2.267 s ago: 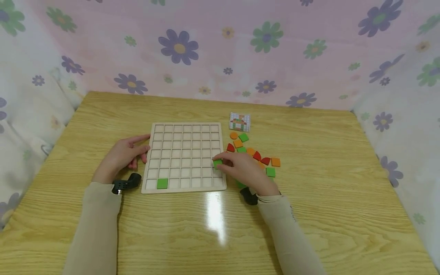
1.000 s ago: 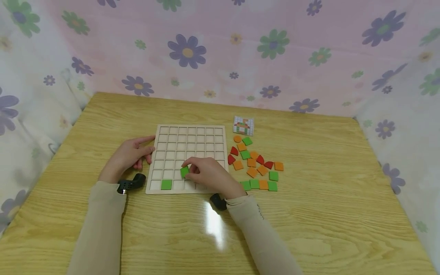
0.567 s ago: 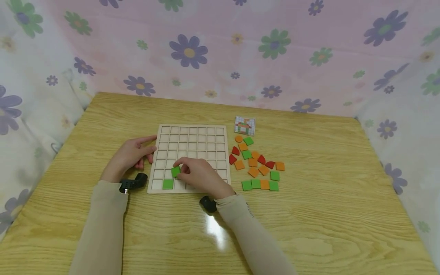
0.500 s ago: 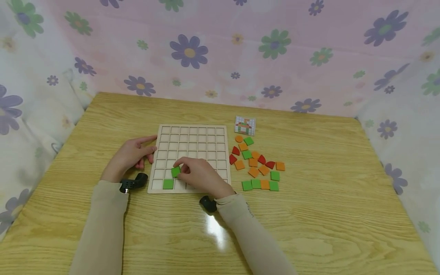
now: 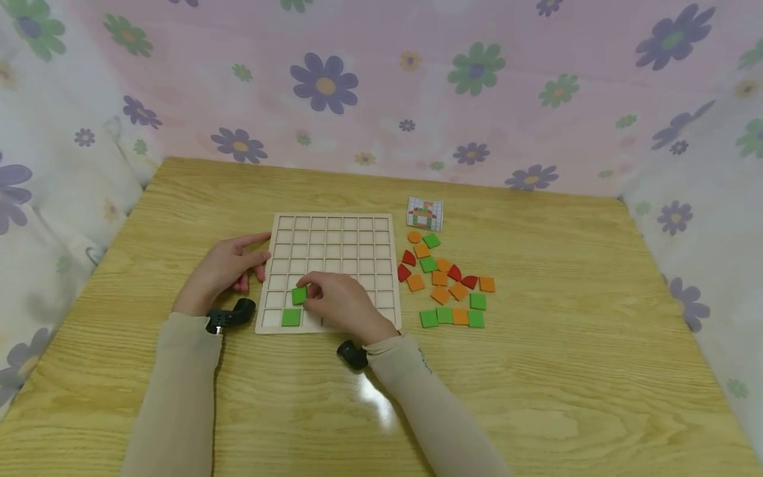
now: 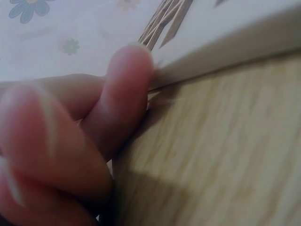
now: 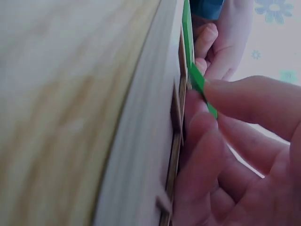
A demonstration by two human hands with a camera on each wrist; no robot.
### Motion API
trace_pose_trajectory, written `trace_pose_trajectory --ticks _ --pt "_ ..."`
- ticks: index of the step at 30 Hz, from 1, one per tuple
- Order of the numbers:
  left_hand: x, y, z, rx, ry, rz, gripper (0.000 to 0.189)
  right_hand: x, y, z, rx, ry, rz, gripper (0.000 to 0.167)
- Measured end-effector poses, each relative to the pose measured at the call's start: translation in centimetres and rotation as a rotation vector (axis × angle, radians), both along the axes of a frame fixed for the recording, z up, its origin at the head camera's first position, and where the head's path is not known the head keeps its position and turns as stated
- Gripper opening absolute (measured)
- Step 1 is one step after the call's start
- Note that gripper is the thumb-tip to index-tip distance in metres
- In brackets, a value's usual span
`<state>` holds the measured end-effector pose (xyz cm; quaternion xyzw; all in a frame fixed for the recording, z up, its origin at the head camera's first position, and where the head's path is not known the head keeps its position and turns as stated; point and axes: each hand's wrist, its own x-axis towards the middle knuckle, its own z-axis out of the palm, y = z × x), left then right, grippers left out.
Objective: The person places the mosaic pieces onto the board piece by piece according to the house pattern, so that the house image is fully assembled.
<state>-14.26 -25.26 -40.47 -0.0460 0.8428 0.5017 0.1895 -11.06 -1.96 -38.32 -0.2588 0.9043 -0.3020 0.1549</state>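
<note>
My right hand (image 5: 342,303) pinches a green square tile (image 5: 299,295) between thumb and fingertips, low over the gridded wooden board (image 5: 396,265). In the right wrist view the held tile (image 7: 199,84) is tilted against the board, close to another green tile (image 7: 187,35). That second green tile (image 5: 291,318) lies in a cell of the board's nearest row, just below the held one in the head view. At the board's left edge, my left hand (image 5: 223,268) rests with forefinger and thumb against the rim. The left wrist view shows a fingertip (image 6: 129,66) right at the board's side.
Right of the board lie loose orange squares (image 5: 439,278), green squares (image 5: 478,301), red quarter-rounds (image 5: 455,272) and an orange disc (image 5: 414,237). Behind them is a small card (image 5: 425,214) with a coloured grid picture. A flowered cloth (image 5: 381,86) stands behind the wooden table (image 5: 566,331).
My right hand has carried the green tile leftward from the board's right edge to just above the seated green tile. The left hand stays at the board's left edge.
</note>
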Motion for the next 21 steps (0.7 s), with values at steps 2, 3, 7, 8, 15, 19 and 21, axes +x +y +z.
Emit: trace_pose_trajectory --ticks 2,3,7,8,15,19,21 --pt "0.0 0.0 0.0 0.002 -0.001 0.007 0.057 0.1 -0.2 0.0 0.014 0.018 -0.002 0.024" --pt "0.0 0.0 0.1 0.004 -0.003 0.007 0.057 0.2 -0.3 -0.1 0.019 0.022 -0.002 0.024" --pt "0.0 0.0 0.1 0.014 -0.015 0.009 0.057 0.3 -0.6 -0.2 0.036 0.044 0.001 0.024" --pt "0.0 0.0 0.1 0.016 -0.018 0.009 0.057 0.4 -0.6 -0.2 0.037 0.045 -0.001 0.024" --pt "0.0 -0.1 0.0 0.005 -0.007 -0.009 0.058 0.3 -0.9 -0.2 0.06 0.042 -0.027 0.023" --pt "0.0 0.0 0.1 0.008 -0.022 0.002 0.058 0.4 -1.1 -0.1 0.084 0.043 -0.042 0.022" --pt "0.0 0.1 0.2 0.013 -0.034 0.017 0.057 0.5 -1.2 0.0 0.09 0.052 -0.044 0.022"
